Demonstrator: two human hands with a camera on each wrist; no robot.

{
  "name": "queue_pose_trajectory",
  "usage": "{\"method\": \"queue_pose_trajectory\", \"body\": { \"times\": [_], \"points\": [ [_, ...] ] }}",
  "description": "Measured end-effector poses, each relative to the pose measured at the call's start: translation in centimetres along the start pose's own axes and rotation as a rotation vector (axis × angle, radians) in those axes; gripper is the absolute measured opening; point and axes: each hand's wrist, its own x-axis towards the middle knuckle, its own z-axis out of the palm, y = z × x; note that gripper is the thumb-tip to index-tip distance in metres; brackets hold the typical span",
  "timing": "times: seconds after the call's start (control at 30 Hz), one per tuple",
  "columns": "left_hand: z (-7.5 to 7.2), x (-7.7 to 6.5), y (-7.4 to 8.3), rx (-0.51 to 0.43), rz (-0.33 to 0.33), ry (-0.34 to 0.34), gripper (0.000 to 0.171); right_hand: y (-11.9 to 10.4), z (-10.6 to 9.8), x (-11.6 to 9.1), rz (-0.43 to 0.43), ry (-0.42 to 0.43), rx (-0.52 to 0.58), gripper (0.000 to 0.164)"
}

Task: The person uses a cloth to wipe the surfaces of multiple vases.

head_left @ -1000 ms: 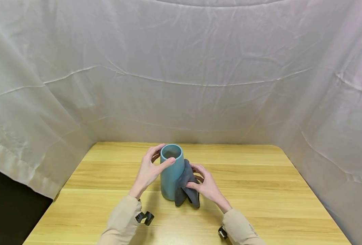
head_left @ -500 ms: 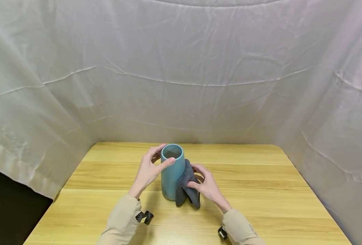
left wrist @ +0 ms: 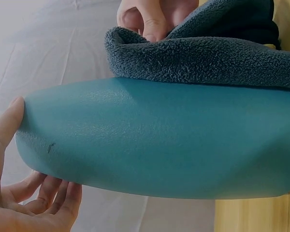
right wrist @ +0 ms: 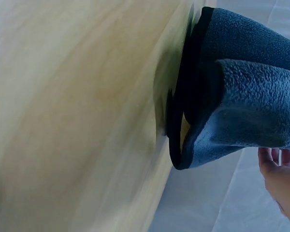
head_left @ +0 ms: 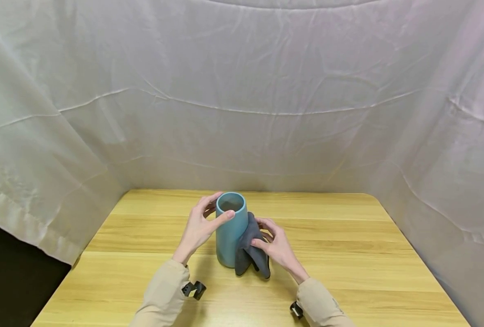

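Note:
A tall blue vase (head_left: 227,243) stands upright on the table, its round mouth facing up. My left hand (head_left: 197,227) grips it near the rim, thumb on the near side and fingers behind. In the left wrist view the vase (left wrist: 159,140) lies across the picture, with a small dark mark near its top. My right hand (head_left: 277,245) holds a dark grey towel (head_left: 247,243) against the vase's right side. Fluffy pile shows on the towel (right wrist: 261,101) in the right wrist view, with a black edge at its lower end. Part of the right hand is hidden behind it.
The light wooden table (head_left: 348,263) spreads around the vase. Pale grey curtains (head_left: 266,136) hang behind it and on both sides. A black area (head_left: 12,277) lies at the far left.
The vase has shifted slightly to the right. The towel's lower corner has swung a little to the right along with the right hand. The left hand's grip looks the same.

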Motion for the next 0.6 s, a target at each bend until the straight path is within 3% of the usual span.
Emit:
{"method": "queue_pose_trajectory", "body": {
  "times": [0.23, 0.6],
  "points": [
    [0.1, 0.0, -0.1, -0.014, 0.004, -0.002, 0.059, -0.9, 0.0, 0.2, -0.004, 0.035, 0.041, 0.054],
    [0.1, 0.2, -0.2, -0.019, 0.018, 0.003, 0.057, -4.9, 0.0, 2.2, -0.126, 0.082, 0.154, 0.053]
  ]
}}
